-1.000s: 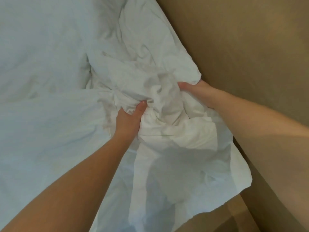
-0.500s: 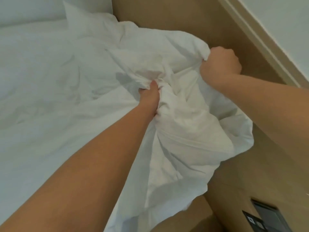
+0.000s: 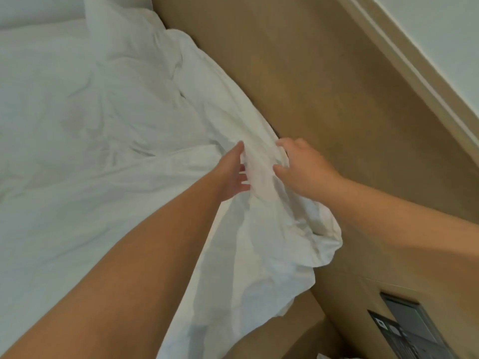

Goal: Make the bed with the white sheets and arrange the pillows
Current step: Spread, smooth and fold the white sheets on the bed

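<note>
The bed (image 3: 51, 255) fills the left and middle of the view, all white and rumpled, with soft creases running across it. Along its right side stands a tan wooden panel (image 3: 324, 86), and above that, in the upper right corner, is a pale wall (image 3: 440, 35). The white sheet (image 3: 259, 242) lies over the bed and is gathered into a loose, crumpled bunch at the edge beside the panel. From there its free end spills down past the bed's edge in folds and a rounded, hanging corner, and it touches the panel along much of its length. The cloth looks thin and matte, heavily wrinkled near the hands and smoother farther left. Two bare forearms reach in from the bottom and the right towards this bunch. The left hand (image 3: 232, 174) lies against the fabric with its grip released, thumb pointing up and fingers fairly straight, partly hidden behind a fold. The right hand (image 3: 300, 169), just beside the panel, has its grip on a ridge of the sheet, fingers curled over the top and thumb below, though motion blur softens the detail. A dark switch plate (image 3: 404, 330) sits low on the panel at the bottom right.
</note>
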